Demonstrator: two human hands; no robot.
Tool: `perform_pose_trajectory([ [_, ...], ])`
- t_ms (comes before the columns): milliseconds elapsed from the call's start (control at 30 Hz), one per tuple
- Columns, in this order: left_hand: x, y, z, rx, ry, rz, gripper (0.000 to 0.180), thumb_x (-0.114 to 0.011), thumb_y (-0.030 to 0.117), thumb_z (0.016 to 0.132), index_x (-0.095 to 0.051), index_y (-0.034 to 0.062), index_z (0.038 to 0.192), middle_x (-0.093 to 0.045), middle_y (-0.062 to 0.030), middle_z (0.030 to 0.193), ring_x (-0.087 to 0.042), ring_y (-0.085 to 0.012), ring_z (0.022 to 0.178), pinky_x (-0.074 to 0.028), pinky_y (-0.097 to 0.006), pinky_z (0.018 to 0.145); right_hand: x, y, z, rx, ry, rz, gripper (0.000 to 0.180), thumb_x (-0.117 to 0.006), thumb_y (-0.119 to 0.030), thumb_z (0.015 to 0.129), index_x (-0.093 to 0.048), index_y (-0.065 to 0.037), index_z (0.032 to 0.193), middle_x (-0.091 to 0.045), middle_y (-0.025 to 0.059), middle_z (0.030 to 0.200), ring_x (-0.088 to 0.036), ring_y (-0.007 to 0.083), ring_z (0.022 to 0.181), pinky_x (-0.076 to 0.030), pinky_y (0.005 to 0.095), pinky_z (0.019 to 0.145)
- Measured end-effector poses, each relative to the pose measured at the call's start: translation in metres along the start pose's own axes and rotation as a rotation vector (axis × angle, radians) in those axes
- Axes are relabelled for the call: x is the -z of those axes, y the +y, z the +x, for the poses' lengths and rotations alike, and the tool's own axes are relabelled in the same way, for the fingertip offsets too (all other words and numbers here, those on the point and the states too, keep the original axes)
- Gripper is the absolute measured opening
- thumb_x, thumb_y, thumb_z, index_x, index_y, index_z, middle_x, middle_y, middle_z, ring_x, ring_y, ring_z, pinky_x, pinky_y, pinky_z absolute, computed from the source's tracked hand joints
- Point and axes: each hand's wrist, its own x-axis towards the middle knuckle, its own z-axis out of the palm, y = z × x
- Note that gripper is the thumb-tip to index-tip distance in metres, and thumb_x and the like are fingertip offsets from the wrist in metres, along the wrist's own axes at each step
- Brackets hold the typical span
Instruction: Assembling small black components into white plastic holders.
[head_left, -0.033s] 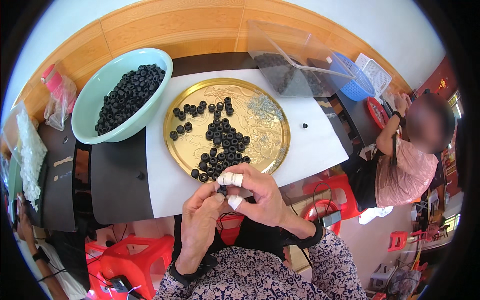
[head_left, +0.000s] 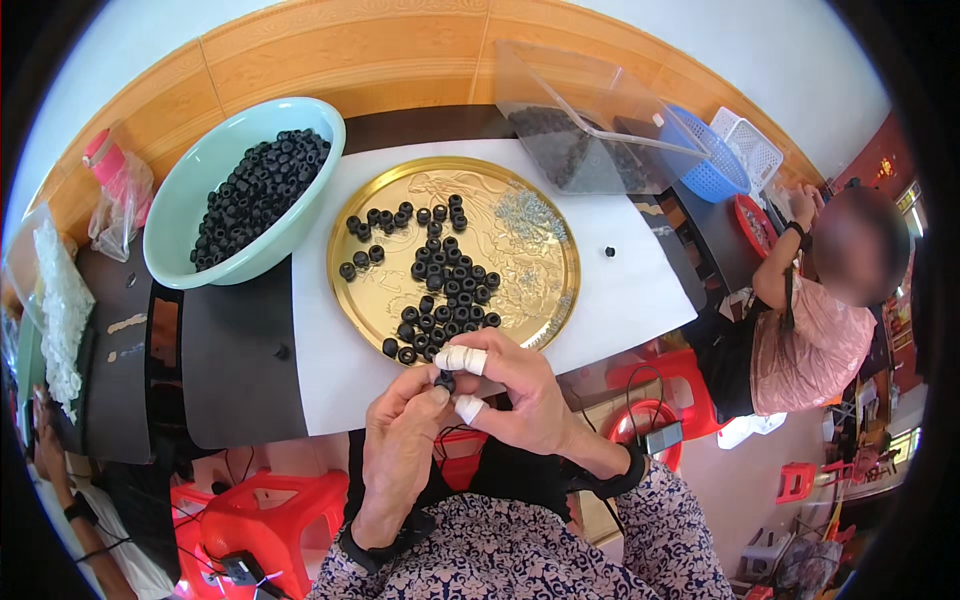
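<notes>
In front of my body, close to the tray's near edge, my left hand (head_left: 400, 425) pinches a small black cylindrical part (head_left: 445, 380) between thumb and fingers. My right hand (head_left: 520, 390) meets it from the other side, its taped forefinger against the part and its taped thumb a little apart. Its other fingers are partly hidden. Just beyond lies a round gold tray (head_left: 345, 290) with many loose black ring-shaped parts (head_left: 455, 275) across its left and middle. Tiny silvery metal pieces (head_left: 530, 215) are heaped at the tray's far right.
A pale green basin (head_left: 330, 130) of black parts stands at the left. Behind the tray is a clear plastic bin (head_left: 600, 165); a blue basket (head_left: 715, 170) adjoins it. One black part (head_left: 610, 252) lies on white paper (head_left: 640, 290). A person (head_left: 810, 340) sits at the right.
</notes>
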Motion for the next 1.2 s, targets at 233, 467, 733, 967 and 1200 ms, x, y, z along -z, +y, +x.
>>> perform_pose_trajectory([
  [233,0.004,-0.012,0.000,0.035,-0.037,-0.100,0.021,-0.044,0.003,0.091,-0.056,-0.0051,0.106,-0.063,-0.0133,0.100,-0.062,-0.0181,0.089,-0.050,-0.031,0.082,-0.005,0.018,-0.011,0.123,0.121,-0.128,0.036,-0.071,0.003,0.072,-0.061,0.003,0.106,-0.059,0.0108,0.106,-0.057,0.0131,0.079,-0.049,0.0226,0.064],
  [467,0.006,-0.010,0.000,0.108,-0.058,-0.029,0.023,-0.046,0.004,0.092,-0.055,-0.0069,0.109,-0.063,-0.0135,0.100,-0.061,-0.0174,0.092,-0.049,-0.031,0.086,-0.009,0.028,-0.012,0.302,0.200,-0.203,0.035,-0.071,0.004,0.071,-0.062,0.002,0.105,-0.060,0.0134,0.106,-0.058,0.0175,0.081,-0.051,0.0237,0.058],
  [733,0.010,-0.016,0.006,0.061,-0.028,0.000,0.028,-0.048,0.014,0.095,-0.055,-0.0058,0.114,-0.063,-0.0123,0.100,-0.062,-0.0196,0.091,-0.048,-0.032,0.084,-0.008,0.027,-0.014,0.242,0.190,-0.107,0.038,-0.073,-0.002,0.072,-0.062,0.000,0.108,-0.060,0.0121,0.106,-0.055,0.0164,0.084,-0.046,0.0266,0.070],
  [967,0.000,-0.014,0.005,0.012,-0.069,0.035,0.028,-0.049,0.014,0.096,-0.057,-0.0052,0.114,-0.063,-0.0077,0.096,-0.061,-0.0133,0.086,-0.049,-0.027,0.079,-0.002,0.024,-0.013,0.198,0.152,-0.085,0.041,-0.074,-0.002,0.072,-0.061,-0.001,0.110,-0.058,0.0110,0.108,-0.056,0.0161,0.084,-0.047,0.0262,0.072],
  [1200,0.000,-0.017,0.009,-0.019,-0.014,0.065,0.028,-0.050,0.016,0.096,-0.058,-0.0038,0.113,-0.064,-0.0068,0.090,-0.060,-0.0112,0.083,-0.048,-0.025,0.078,0.005,0.017,-0.009,0.120,0.060,-0.208,0.040,-0.072,0.000,0.071,-0.059,0.002,0.108,-0.057,0.0131,0.110,-0.059,0.0228,0.091,-0.049,0.0298,0.078],
])
